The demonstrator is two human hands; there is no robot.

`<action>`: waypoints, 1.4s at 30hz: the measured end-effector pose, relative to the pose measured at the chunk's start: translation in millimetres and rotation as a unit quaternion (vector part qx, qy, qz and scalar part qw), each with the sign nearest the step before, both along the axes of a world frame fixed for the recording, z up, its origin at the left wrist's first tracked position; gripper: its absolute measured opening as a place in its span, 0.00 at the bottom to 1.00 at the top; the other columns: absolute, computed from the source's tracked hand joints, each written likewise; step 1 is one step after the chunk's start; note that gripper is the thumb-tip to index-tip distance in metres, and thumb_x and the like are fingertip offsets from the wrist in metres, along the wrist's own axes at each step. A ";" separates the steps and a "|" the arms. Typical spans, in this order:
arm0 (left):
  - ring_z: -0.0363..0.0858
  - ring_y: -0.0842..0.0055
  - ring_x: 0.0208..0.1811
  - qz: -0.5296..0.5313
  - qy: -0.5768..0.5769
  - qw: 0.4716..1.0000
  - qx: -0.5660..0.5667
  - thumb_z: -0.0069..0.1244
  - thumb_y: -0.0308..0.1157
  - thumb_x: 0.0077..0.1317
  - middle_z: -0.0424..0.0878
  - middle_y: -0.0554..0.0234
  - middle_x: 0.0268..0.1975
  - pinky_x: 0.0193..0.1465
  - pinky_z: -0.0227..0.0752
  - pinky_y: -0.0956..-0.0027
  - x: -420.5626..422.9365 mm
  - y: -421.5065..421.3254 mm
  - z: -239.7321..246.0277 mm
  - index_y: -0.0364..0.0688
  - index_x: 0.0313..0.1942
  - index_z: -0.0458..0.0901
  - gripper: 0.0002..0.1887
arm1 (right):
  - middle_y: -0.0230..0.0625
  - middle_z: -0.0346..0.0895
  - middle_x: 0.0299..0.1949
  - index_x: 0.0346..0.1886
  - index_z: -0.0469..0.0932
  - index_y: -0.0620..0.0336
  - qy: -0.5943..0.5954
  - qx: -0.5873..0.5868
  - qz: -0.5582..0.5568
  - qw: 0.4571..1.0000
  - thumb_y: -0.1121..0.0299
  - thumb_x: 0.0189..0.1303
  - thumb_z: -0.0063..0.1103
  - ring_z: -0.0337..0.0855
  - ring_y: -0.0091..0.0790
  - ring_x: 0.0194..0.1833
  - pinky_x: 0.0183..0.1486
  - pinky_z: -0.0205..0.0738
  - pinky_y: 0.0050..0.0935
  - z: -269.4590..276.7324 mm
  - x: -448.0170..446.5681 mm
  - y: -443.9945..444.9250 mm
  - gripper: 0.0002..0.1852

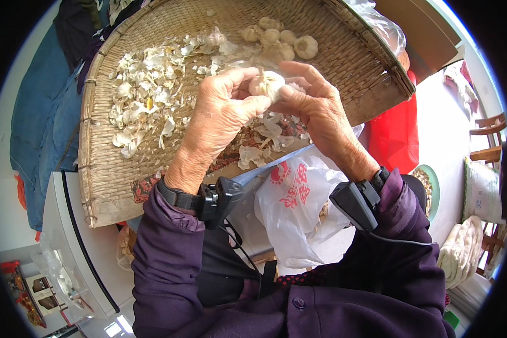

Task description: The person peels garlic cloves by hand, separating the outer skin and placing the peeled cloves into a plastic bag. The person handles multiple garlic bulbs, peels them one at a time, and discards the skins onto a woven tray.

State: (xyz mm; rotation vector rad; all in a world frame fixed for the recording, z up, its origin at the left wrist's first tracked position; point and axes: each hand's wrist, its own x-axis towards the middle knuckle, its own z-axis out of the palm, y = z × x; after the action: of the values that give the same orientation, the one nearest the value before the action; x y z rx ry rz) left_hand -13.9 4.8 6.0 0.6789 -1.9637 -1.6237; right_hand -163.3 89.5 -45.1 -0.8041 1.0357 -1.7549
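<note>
Both of my hands hold one white garlic bulb (267, 85) above a woven winnowing basket (105, 169). My left hand (226, 103) grips its left side between thumb and fingers. My right hand (314, 99) has its thumb against the bulb's right side, with the fingers curled behind. Loose garlic skins (152, 91) are spread over the left and middle of the basket. Several whole garlic bulbs (279, 38) lie together beyond my hands, and another bulb (215, 38) lies among the skins. More papery skins (253, 155) rest on a dark patterned patch near the basket's front edge.
A white plastic bag (295, 207) with red print hangs below the basket's front edge. At the right are a red bag (395, 131), a cardboard box (422, 34) and a round green-rimmed container (433, 192). A white cabinet (76, 245) stands at the left, near blue cloth (42, 118).
</note>
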 end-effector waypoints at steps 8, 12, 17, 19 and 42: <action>0.83 0.77 0.43 0.001 0.013 1.000 0.014 0.54 0.19 0.63 0.85 0.55 0.43 0.49 0.77 0.76 7.2 -8.4 -0.4 0.27 0.49 0.79 0.14 | 0.37 0.80 0.48 0.65 0.67 0.67 0.032 -0.003 0.102 0.994 0.59 0.63 0.64 0.83 0.26 0.47 0.40 0.74 0.19 6.5 -2.1 2.4 0.31; 0.83 0.79 0.39 0.046 0.056 0.997 -0.012 0.53 0.16 0.60 0.85 0.57 0.40 0.45 0.79 0.75 5.4 -13.3 -5.5 0.28 0.46 0.81 0.13 | 0.38 0.78 0.50 0.64 0.67 0.69 0.002 -0.050 0.122 0.991 0.68 0.62 0.64 0.83 0.26 0.48 0.33 0.73 0.17 6.1 0.5 0.6 0.29; 0.84 0.77 0.39 0.058 0.046 0.997 0.009 0.52 0.20 0.62 0.85 0.55 0.40 0.42 0.79 0.75 5.4 -13.6 -5.9 0.27 0.46 0.80 0.12 | 0.36 0.79 0.46 0.61 0.69 0.69 0.008 -0.001 0.131 0.991 0.70 0.58 0.66 0.83 0.25 0.45 0.31 0.72 0.16 4.0 -3.3 2.7 0.28; 0.84 0.76 0.39 0.064 0.036 0.997 0.034 0.52 0.23 0.64 0.85 0.55 0.40 0.40 0.78 0.75 4.8 -12.8 -1.4 0.27 0.46 0.80 0.12 | 0.36 0.80 0.44 0.59 0.70 0.68 0.037 0.022 0.131 0.990 0.70 0.58 0.67 0.83 0.24 0.42 0.31 0.71 0.15 2.5 -4.2 0.1 0.27; 0.79 0.78 0.22 0.145 0.013 0.989 -0.037 0.53 0.26 0.66 0.83 0.59 0.27 0.27 0.74 0.77 1.4 2.5 -0.8 0.30 0.36 0.80 0.06 | 0.31 0.81 0.39 0.56 0.74 0.63 0.092 0.033 0.052 0.994 0.69 0.47 0.75 0.78 0.20 0.35 0.29 0.72 0.17 13.9 1.6 6.2 0.31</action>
State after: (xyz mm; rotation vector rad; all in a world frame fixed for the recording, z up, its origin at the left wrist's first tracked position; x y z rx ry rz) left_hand -12.5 7.3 5.3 0.8636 -1.7997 -1.3724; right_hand -161.7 95.7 -31.2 -0.9738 1.1457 -1.5739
